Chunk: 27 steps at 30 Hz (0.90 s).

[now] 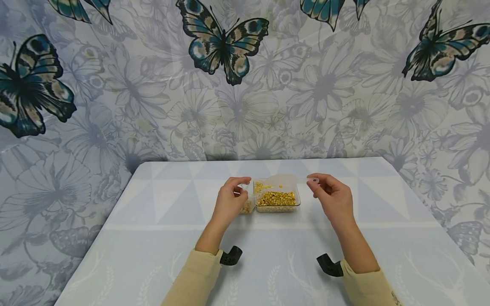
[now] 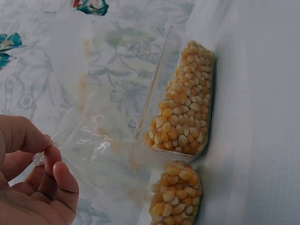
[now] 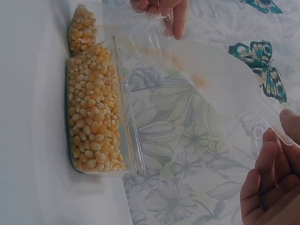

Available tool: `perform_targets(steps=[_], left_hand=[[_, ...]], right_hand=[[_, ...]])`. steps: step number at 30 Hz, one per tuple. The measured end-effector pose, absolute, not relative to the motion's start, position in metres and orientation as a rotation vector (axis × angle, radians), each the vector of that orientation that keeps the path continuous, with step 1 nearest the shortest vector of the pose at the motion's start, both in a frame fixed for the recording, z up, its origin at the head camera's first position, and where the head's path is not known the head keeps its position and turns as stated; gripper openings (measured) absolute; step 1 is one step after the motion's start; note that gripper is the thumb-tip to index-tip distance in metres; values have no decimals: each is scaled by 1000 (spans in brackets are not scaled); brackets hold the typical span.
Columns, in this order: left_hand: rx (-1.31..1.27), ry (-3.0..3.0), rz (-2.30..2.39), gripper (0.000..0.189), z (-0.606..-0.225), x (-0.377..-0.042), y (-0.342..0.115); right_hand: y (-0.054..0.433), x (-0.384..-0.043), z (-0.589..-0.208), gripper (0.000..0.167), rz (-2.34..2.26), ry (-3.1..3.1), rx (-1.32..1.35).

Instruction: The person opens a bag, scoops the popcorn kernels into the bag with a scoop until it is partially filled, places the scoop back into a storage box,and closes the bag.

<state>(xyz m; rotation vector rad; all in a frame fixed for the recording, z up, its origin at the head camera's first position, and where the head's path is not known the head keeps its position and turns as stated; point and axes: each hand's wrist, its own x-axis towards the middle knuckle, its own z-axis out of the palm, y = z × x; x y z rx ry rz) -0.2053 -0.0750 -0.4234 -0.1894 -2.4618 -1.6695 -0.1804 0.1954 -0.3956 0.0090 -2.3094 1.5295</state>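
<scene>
A clear rectangular container (image 1: 277, 208) full of yellow corn kernels (image 3: 91, 112) stands on the table. Against its left side sits a clear plastic bag (image 2: 103, 154) with more kernels (image 2: 176, 197) at the bottom. My left hand (image 1: 229, 200) pinches the bag's upper edge between thumb and fingers. Across from it, my right hand (image 1: 334, 197) grips the handle end of a translucent white scoop (image 3: 220, 79). The scoop's bowl is above the container and reaches toward the bag's mouth. Some kernels show blurrily through its wall.
Both the container and the bag rest on a pale patterned tablecloth (image 1: 172, 255). Behind the table's far edge hangs a floral backdrop (image 1: 245, 119) with butterflies. Black wrist mounts stick out from the left sleeve (image 1: 195, 276) and the right sleeve (image 1: 369, 289).
</scene>
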Motion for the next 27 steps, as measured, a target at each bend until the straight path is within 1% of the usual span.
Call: perform_targets(steps=[27], left_hand=[[-163,-2452,-1674,40,-423,-205,-76]], right_hand=[[198,-182,-396,19,1526,-2235,68]])
